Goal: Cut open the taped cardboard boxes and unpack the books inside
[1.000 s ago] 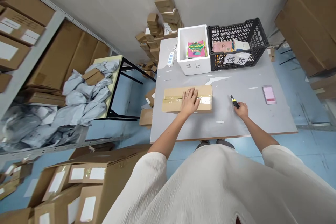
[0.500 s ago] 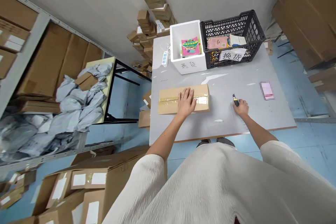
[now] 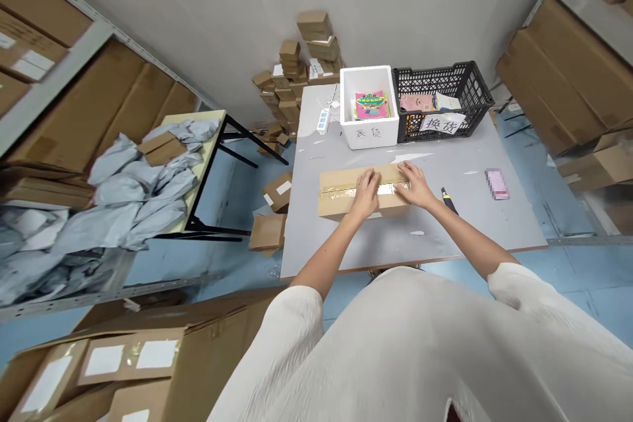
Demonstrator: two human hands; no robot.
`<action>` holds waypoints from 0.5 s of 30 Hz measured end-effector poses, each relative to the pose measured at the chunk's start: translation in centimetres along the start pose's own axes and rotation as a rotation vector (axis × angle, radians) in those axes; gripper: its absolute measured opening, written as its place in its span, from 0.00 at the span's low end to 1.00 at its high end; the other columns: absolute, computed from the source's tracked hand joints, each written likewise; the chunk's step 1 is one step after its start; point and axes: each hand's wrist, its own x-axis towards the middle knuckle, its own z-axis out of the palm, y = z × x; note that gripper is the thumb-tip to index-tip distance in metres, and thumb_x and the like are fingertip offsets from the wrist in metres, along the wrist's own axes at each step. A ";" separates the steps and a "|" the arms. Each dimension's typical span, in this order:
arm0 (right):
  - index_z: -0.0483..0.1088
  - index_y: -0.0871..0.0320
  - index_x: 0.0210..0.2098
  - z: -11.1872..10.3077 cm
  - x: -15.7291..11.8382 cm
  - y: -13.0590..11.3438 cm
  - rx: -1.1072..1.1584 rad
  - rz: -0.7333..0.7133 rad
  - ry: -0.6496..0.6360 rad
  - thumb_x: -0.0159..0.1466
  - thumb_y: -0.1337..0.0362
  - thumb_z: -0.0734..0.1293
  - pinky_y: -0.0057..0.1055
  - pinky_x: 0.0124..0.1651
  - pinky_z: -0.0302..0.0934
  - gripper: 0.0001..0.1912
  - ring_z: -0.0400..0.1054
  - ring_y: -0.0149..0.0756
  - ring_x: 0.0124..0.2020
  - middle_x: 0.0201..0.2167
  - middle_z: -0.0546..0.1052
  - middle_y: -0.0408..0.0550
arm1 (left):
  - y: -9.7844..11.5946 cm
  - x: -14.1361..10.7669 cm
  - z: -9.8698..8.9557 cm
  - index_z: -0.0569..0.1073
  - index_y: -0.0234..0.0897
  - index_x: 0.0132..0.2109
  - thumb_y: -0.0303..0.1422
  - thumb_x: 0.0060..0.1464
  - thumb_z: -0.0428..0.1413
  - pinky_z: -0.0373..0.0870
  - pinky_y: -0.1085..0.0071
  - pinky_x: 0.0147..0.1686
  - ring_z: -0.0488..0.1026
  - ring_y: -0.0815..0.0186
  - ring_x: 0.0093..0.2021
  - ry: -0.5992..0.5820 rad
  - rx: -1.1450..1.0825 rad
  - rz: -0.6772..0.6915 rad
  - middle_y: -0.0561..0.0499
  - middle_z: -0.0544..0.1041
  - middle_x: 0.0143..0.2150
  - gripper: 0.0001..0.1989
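Observation:
A long brown cardboard box [image 3: 336, 201] with shiny tape along its top lies on the grey table [image 3: 306, 237]. My left hand [image 3: 364, 194] rests on the middle of its top, fingers apart. Near the box's right end, my right hand [image 3: 414, 186] touches the top with fingers spread and nothing held. A black and yellow utility knife [image 3: 448, 202] lies on the table just right of the box, beside my right forearm.
At the table's back stand a white foam box [image 3: 368, 135] and a black crate [image 3: 440, 89], both with books. A power strip [image 3: 323, 121] is left of them, a pink blurred item [image 3: 497, 184] at right. Grey parcels [image 3: 148, 191] cover the left side table.
My right hand has let go of the utility knife and moved left onto the box. My left hand stays on the box. The camera view has shifted.

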 end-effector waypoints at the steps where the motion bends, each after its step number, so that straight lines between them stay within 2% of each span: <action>1: 0.64 0.46 0.76 0.2 0.3 -0.5 -0.037 -0.007 -0.027 0.70 0.43 0.69 0.65 0.74 0.56 0.38 0.56 0.63 0.76 0.78 0.60 0.58 | -0.5 -0.4 -0.5 0.65 0.42 0.78 0.31 0.74 0.42 0.51 0.44 0.81 0.55 0.54 0.82 0.001 -0.002 0.019 0.38 0.63 0.80 0.30; 4: 0.63 0.47 0.77 0.7 0.8 -1.0 -0.127 0.033 -0.067 0.69 0.46 0.69 0.71 0.73 0.53 0.40 0.52 0.69 0.77 0.80 0.58 0.60 | -2.3 -2.3 -2.2 0.67 0.43 0.76 0.35 0.74 0.45 0.48 0.40 0.80 0.54 0.50 0.82 0.026 0.044 -0.020 0.38 0.63 0.80 0.28; 8: 0.60 0.47 0.78 0.6 0.8 -0.9 -0.191 0.075 -0.035 0.67 0.48 0.69 0.72 0.72 0.51 0.42 0.50 0.70 0.78 0.81 0.56 0.61 | -5.4 -4.5 -3.8 0.64 0.42 0.77 0.43 0.71 0.51 0.45 0.33 0.79 0.51 0.41 0.83 0.137 0.094 -0.237 0.34 0.59 0.82 0.32; 11: 0.61 0.48 0.76 0.7 0.5 -1.1 -0.222 0.126 0.022 0.66 0.47 0.70 0.73 0.70 0.53 0.42 0.52 0.71 0.76 0.79 0.58 0.63 | -7.1 -5.1 -4.1 0.61 0.40 0.79 0.49 0.68 0.55 0.50 0.32 0.77 0.52 0.36 0.82 0.202 0.064 -0.342 0.31 0.56 0.82 0.38; 15: 0.63 0.49 0.74 0.8 -0.1 -1.7 -0.244 0.160 0.097 0.64 0.47 0.71 0.71 0.70 0.56 0.41 0.56 0.69 0.73 0.74 0.63 0.63 | -7.6 -4.9 -3.6 0.58 0.40 0.80 0.48 0.68 0.57 0.56 0.37 0.76 0.55 0.38 0.81 0.201 0.015 -0.331 0.32 0.58 0.82 0.40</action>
